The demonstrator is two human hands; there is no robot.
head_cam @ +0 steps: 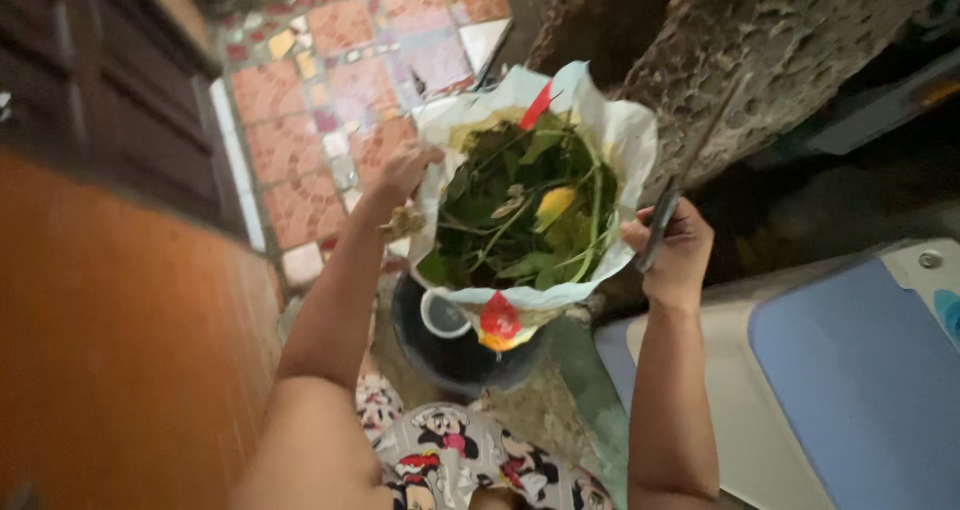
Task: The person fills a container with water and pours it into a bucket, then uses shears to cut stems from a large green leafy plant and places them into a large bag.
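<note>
- Both hands are up holding a white plastic bag (620, 135) open by its rim, mouth facing the camera.
- Left hand (405, 175) is clenched on the bag's left edge, and it looks like a few dry bits of plant are pinched in there too.
- Right hand (680, 245) grips the right edge and also has a pair of scissors (672, 198) in the same fist, blades pointing up and away.
- Bag is pretty much stuffed with green leaves and stems (525, 205), plus one yellow leaf in the middle, so I'd say the cutting and collecting part is mostly done.
- Right below the bag sits a dark bucket (455, 345) with a small white cup (440, 315) at its rim. Can't see what else is in it.
- Nothing has gone from bag to bucket as far as I can see, the greens are all in the bag.
- Tiled floor (300, 120) off to the left, a blue-and-white appliance lid (850, 370) on the right.
</note>
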